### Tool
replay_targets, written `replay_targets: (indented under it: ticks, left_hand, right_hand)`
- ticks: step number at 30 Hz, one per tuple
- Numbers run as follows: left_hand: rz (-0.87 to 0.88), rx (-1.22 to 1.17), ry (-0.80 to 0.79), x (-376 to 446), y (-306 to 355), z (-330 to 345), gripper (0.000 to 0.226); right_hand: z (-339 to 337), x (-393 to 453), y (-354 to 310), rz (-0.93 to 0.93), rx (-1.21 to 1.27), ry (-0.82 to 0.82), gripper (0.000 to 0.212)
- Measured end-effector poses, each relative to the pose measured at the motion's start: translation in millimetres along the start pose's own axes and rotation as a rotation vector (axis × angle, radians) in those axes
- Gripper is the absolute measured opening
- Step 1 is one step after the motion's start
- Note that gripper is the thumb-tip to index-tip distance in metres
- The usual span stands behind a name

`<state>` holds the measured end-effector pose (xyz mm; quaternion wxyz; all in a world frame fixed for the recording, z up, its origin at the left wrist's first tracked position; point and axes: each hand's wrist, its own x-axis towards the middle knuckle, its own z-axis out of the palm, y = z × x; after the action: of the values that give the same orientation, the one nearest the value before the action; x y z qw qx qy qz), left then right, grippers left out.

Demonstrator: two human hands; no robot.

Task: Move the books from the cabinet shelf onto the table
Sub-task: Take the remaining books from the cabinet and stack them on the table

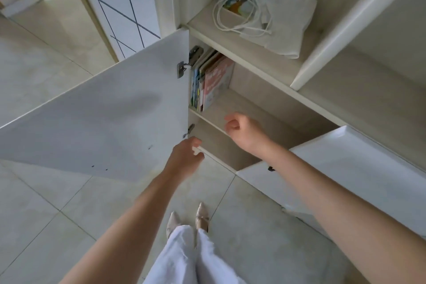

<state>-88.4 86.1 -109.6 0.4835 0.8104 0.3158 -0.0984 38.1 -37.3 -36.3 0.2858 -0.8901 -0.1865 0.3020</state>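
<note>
You are at the reaching step: your left hand (185, 157) and right hand (239, 128) are loosely curled and hold nothing, so next reach for the books (208, 80) standing upright on the cabinet shelf (242, 108).

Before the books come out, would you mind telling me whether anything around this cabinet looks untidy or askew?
Two things, mildly: the colourful books lean against the cabinet's left wall rather than standing straight, and a loose white cable sprawls over a white cloth bag on the ledge above. Nothing looks spilled or damaged.
</note>
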Motion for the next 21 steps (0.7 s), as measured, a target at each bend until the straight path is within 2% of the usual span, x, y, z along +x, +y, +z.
replay_targets:
  ticks: [4,10,13,15,17,21]
  left_hand:
    - [0.07,0.055,0.047,48,7,-2,0.039]
    - [0.146,0.096,0.155,129,-1,3,0.045]
    - [0.167,0.025,0.225,161,-6,9,0.054]
    - [0.171,-0.059,0.276,178,-3,14,0.06]
    - [0.13,-0.206,0.288,199,-3,18,0.063]
    - [0.065,-0.378,0.24,226,-2,29,0.069]
  right_hand:
    - [3,57,-8,0.038,0.041,-0.047,0.032]
    - [11,151,-21,0.178,0.317,0.01,0.025]
    - [16,198,-22,0.252,0.434,0.088,0.049]
    - [14,217,-22,0.29,0.477,0.143,0.056]
    - [10,237,-26,0.322,0.546,0.138,0.051]
    - [1,257,-35,0.349,0.621,-0.024,0.041]
